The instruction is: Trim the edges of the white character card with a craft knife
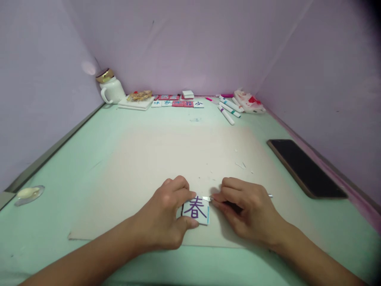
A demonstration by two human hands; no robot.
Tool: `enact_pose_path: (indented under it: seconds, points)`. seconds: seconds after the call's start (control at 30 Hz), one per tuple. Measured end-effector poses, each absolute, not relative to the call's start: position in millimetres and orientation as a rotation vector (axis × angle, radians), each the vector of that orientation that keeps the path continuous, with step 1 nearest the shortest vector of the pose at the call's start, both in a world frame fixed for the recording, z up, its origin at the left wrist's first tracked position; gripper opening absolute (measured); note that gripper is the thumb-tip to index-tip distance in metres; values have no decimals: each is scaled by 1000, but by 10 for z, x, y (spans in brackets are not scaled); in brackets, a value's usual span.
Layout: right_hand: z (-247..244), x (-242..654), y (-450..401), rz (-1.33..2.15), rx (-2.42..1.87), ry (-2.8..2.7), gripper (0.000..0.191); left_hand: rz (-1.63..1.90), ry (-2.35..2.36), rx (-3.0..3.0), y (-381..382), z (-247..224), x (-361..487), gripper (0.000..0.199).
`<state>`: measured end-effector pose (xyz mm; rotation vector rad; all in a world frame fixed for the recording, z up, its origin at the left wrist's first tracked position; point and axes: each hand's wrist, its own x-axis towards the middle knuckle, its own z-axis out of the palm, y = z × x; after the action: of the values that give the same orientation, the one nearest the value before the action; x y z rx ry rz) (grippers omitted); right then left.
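A small white square tile with a purple written character and a blue right edge rests near the front of a pale board. My left hand grips the tile between thumb and fingers at its left side. Closed around a thin metal craft knife, my right hand is just right of the tile. The blade touches or lies very near the tile's upper right corner. Small white scraps lie on the board beyond my right hand.
A dark phone lies at the right. Along the back are a white mug, stacked white tiles, lettered tiles, markers and a white packet. A small dish sits at the left.
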<state>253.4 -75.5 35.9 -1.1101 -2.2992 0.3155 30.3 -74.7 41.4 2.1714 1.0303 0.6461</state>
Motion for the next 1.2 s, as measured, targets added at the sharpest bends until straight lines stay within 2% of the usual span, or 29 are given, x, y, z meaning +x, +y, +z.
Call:
enact_pose_path:
  seconds: [0.43,0.7,0.97,1.2]
  points:
    - [392,2575,-736,382,-1035,-2388,18,636,1032,2143,-735,410,314,29]
    - [341,2578,-776,450,-1110,-2205,13,634,1019,2145,-736,407,303,24]
    - [321,2534,-792,219,-1138,-2230,15,646,1017,2178,-733,387,299,31]
    - [326,2519,-810,220,-1134,-2223,15,653,1028,2176,-738,370,282,33]
